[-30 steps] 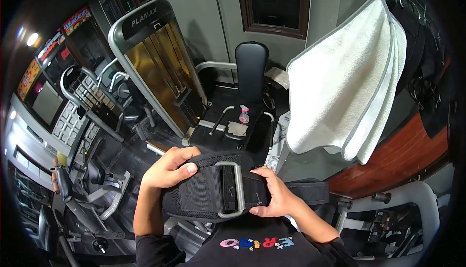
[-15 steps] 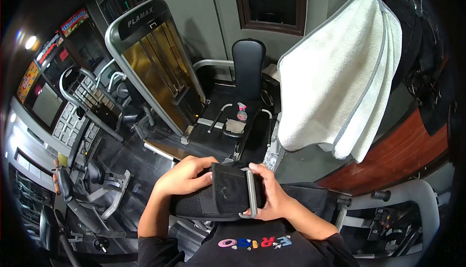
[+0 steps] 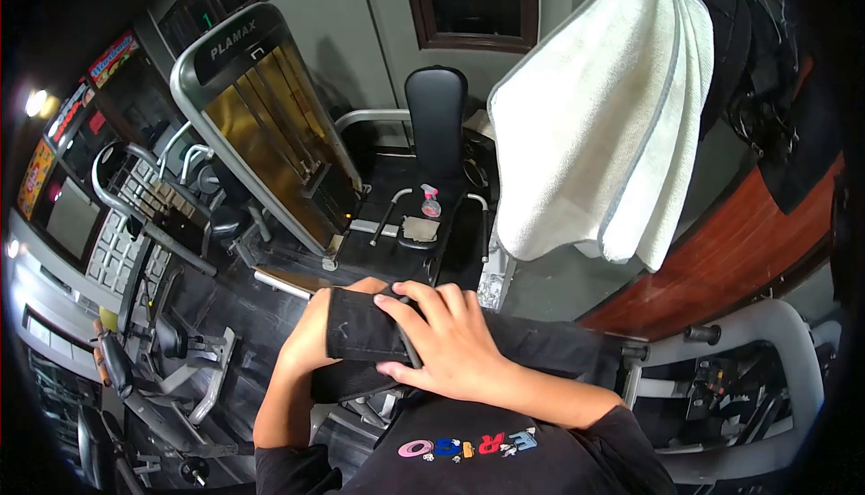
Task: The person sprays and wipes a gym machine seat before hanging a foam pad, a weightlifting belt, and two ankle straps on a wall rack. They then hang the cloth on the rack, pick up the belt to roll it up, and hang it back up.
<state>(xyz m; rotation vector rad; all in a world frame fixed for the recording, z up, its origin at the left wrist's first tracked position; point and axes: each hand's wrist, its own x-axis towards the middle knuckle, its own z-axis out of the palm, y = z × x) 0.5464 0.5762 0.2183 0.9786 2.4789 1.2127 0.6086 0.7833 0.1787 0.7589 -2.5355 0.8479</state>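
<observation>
In front of my chest is a black padded weightlifting belt (image 3: 365,326), folded over, with a wide flat flap facing up. My left hand (image 3: 309,331) grips its left end, the fingers passing behind the top edge. Across its right part lies my right hand (image 3: 450,337), fingers bent over the upper edge and thumb along the lower side. The belt's metal bar buckle is hidden beneath this hand. Below, the mesh underside (image 3: 347,381) of the belt shows over my black shirt (image 3: 478,454).
A weight machine (image 3: 270,135) with a black seat back (image 3: 436,117) stands ahead. Its seat carries a spray bottle (image 3: 431,201) and a folded cloth (image 3: 420,229). A white towel (image 3: 604,117) hangs at right, above a grey machine frame (image 3: 766,342). More gym machines (image 3: 171,360) fill the left.
My right hand has moved left from the buckle end and now lies over the belt's front, covering the buckle. The flap has shifted left, and the view has turned slightly right.
</observation>
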